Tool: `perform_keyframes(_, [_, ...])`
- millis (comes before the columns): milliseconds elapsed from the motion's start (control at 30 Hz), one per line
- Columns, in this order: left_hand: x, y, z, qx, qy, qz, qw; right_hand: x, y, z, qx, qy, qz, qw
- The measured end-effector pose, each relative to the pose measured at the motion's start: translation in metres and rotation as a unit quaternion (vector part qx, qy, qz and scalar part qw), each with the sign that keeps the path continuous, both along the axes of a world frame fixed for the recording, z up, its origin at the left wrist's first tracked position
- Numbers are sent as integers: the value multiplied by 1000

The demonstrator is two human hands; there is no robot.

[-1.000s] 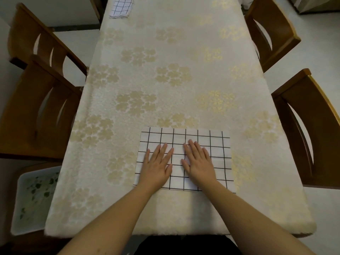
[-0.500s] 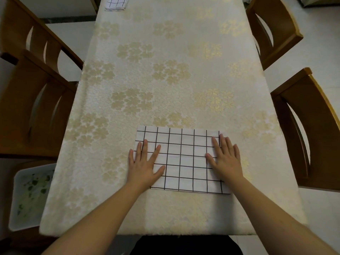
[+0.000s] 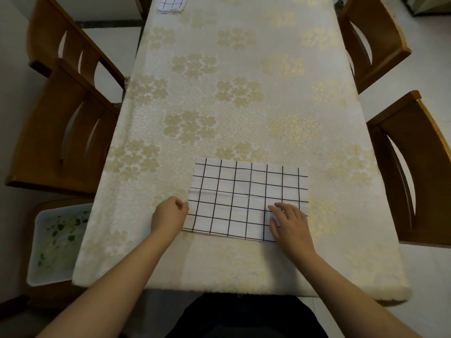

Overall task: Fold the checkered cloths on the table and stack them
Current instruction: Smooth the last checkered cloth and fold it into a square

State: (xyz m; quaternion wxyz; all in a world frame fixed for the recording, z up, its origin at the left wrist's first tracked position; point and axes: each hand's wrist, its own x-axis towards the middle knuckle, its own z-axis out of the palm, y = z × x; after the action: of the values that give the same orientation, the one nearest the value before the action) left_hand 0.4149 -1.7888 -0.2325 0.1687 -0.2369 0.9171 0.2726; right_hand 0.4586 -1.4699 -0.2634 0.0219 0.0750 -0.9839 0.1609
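A white cloth with a black grid [image 3: 244, 191] lies flat as a folded rectangle near the table's front edge. My left hand [image 3: 169, 214] is at the cloth's left edge with its fingers curled, and the fingertips pinch that edge. My right hand [image 3: 290, 223] rests on the cloth's lower right part with fingers spread and pointing left; it hides the lower right corner. A second checkered cloth [image 3: 172, 3], folded small, lies at the table's far left end and is partly cut off by the frame.
The long table [image 3: 244, 93] wears a cream cloth with gold flower patterns. Wooden chairs stand on both sides, two on the left [image 3: 61, 132] and two on the right [image 3: 412, 167]. A white tray [image 3: 58, 240] with a green pattern sits low at the left.
Both hands slid outward from the cloth's middle, smoothing it. The left hand has since curled at the left edge, and the right hand shifted down to the lower right part.
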Motion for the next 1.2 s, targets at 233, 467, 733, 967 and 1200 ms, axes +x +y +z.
perform_keyframes(233, [36, -5, -7, 5, -31, -18, 999, 1, -17, 1, -4, -27, 19, 999])
perform_keyframes(467, [41, 2, -7, 33, -32, 21, 999, -37, -20, 11, -11, -96, 11, 995])
perform_keyframes(733, [46, 6, -16, 44, 5, 73, 996, -125, -20, 24, -10, -173, 10, 985])
perform_keyframes(967, [49, 9, -20, 13, 27, 55, 998, -175, -28, 25, 20, -230, 30, 973])
perform_keyframes(1200, [39, 0, -19, -33, 55, 13, 998, -189, -33, 29, 86, -258, 50, 961])
